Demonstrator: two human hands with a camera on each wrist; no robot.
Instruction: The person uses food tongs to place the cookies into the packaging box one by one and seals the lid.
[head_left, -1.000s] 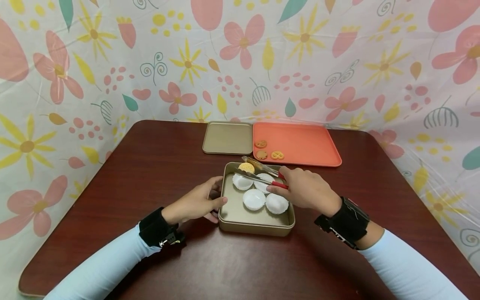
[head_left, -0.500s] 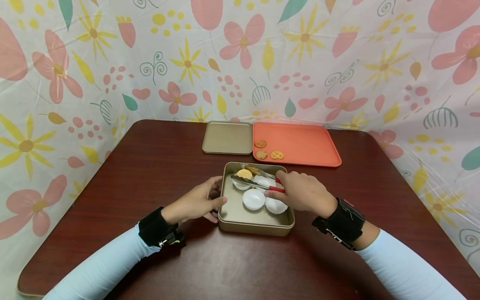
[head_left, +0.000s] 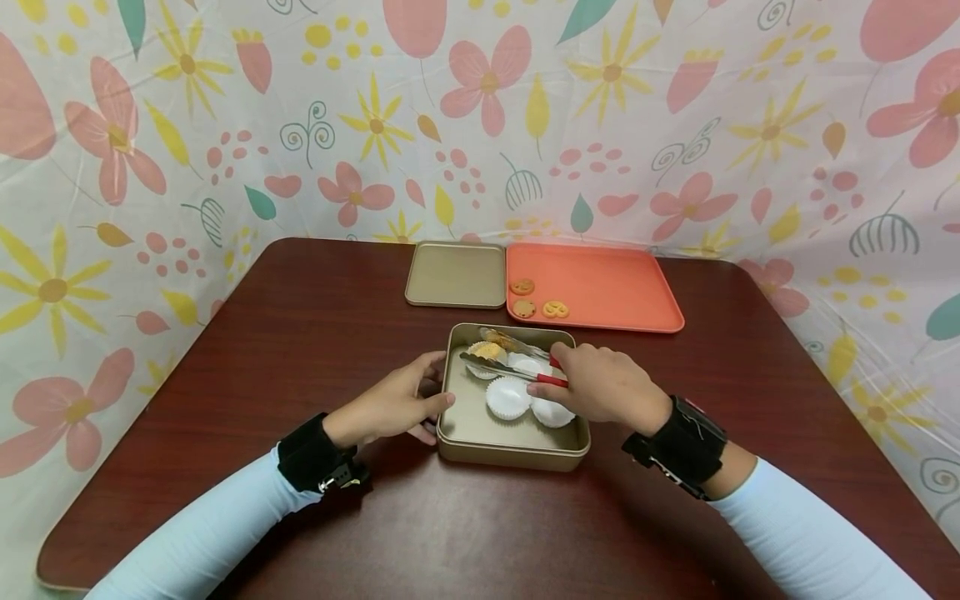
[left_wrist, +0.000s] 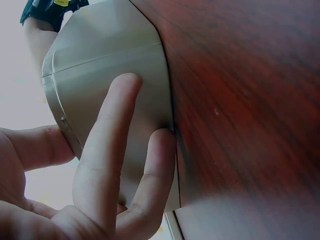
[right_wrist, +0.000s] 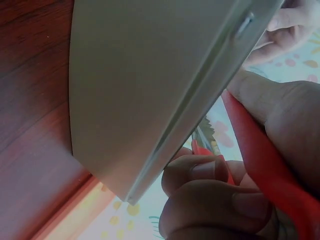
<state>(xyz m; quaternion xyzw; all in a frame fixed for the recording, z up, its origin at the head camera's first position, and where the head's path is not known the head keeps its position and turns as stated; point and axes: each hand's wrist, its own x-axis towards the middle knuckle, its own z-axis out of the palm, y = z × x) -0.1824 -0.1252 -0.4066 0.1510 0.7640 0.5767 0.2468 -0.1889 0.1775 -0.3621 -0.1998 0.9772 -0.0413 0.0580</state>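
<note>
Two hands worked at the gold tin (head_left: 512, 446): our left hand (head_left: 390, 408) pressed straight fingers (left_wrist: 107, 150) against its side wall, likely to steady it, while our right hand (head_left: 600, 385) gripped the red-handled tongs (head_left: 517, 372) closed on one biscuit (head_left: 487, 351) — set into a paper cup inside the tin. We counted four white paper cups (head_left: 507, 397), three biscuits on the orange tray (head_left: 607, 287), and one lid (head_left: 457, 275) beside it.
</note>
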